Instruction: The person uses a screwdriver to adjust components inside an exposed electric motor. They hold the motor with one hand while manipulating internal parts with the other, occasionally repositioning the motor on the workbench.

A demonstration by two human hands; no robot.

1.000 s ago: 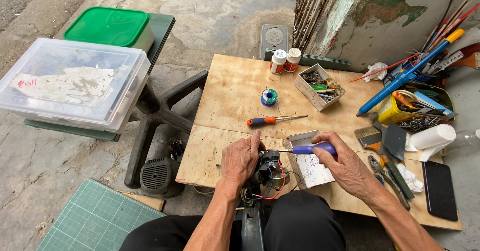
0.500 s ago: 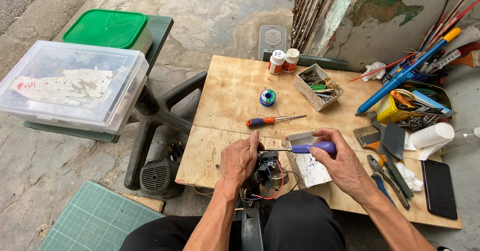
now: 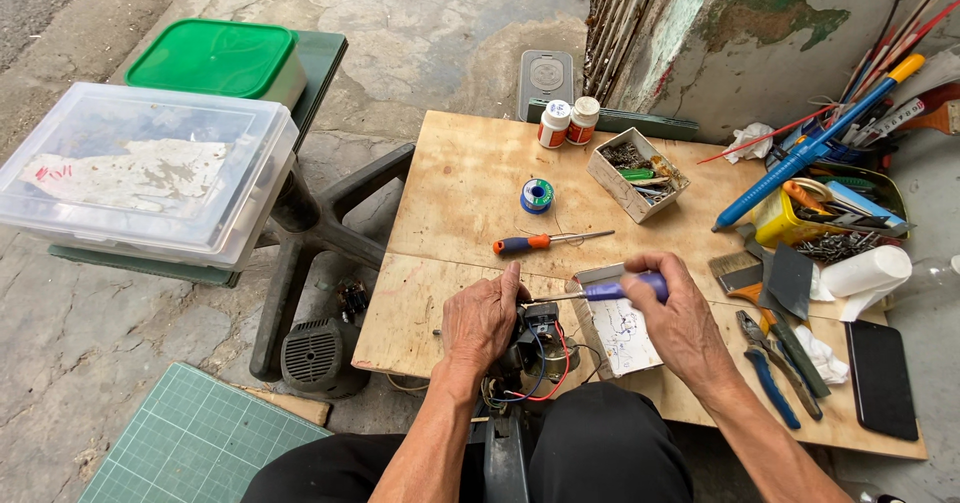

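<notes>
While two white orange-labelled bottles [image 3: 567,122] stand beyond the small motor [image 3: 535,348], left hand [image 3: 482,321] curls on it, right hand [image 3: 668,308] pinching a purple-handled screwdriver [image 3: 612,289].

Layout: a wired device [image 3: 535,348] sat at the board's [image 3: 450,193] near edge, under the left hand [image 3: 483,318]; the right hand [image 3: 680,313], beside it, held a screwdriver [image 3: 610,290]. Behind lay a second screwdriver [image 3: 545,241], then a solder spool [image 3: 537,196]; pliers [image 3: 770,378] lay right
</notes>
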